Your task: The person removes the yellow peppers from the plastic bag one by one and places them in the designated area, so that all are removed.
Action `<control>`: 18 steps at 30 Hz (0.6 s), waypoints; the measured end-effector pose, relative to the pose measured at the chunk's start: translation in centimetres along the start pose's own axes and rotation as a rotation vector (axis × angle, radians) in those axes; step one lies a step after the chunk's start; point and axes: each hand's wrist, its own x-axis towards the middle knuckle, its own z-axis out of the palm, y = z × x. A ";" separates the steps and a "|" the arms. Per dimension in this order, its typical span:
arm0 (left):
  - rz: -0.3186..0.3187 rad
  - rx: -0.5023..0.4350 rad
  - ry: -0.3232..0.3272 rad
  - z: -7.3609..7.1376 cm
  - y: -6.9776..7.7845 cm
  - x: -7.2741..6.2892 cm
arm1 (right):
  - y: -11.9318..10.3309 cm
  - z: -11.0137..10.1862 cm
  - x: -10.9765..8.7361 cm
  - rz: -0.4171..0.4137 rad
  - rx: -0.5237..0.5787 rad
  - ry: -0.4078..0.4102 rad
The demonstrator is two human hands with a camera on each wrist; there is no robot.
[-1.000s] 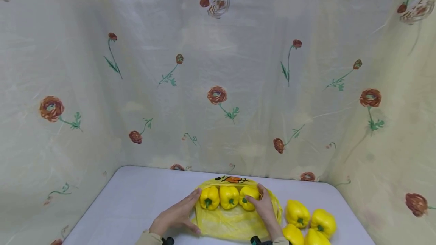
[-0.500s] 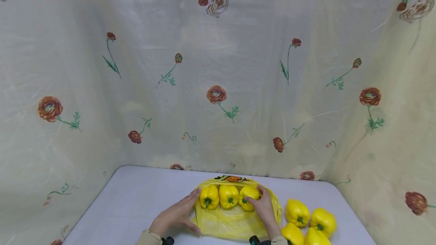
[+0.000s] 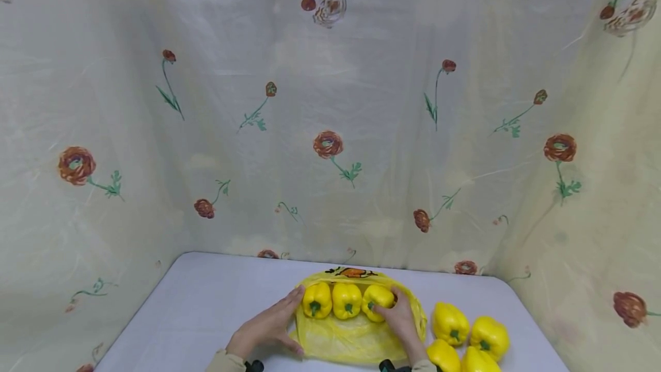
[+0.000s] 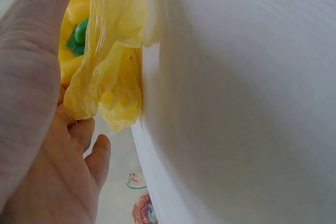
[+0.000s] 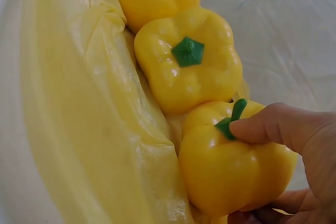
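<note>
A person's right hand [image 3: 401,314] holds a glossy yellow right-end pepper [image 5: 236,166] in a snug grip, the thumb against its curved green stem and fingers bent behind its plump lobes. The pepper is one of three lined up at the open mouth of a thin yellow plastic bag [image 3: 343,342] on a matte white table [image 3: 217,289]. Beside it sits the middle pepper [image 3: 346,301], squarish with rounded corners and a five-sided stem cap, and then the left-end pepper [image 3: 317,301]. The bag's translucent film spreads toward the person in shallow wrinkles, bunching into crinkled folds at its left edge, with an orange-and-black print on the far side. There the left hand [image 3: 265,326] touches the film, its grip wide, fingers extended and thumb well apart. To the right of the bag, four loose peppers [image 3: 490,337], smooth and lobed, cluster on the tabletop. Behind, a softly creased pale sheet [image 3: 384,188] hangs, printed with rust-red blooms and slender green stalks.
</note>
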 end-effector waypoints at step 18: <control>0.015 0.004 0.010 0.1 -0.2 -0.1 | -0.4 -0.9 -0.6 0.082 -0.126 -0.131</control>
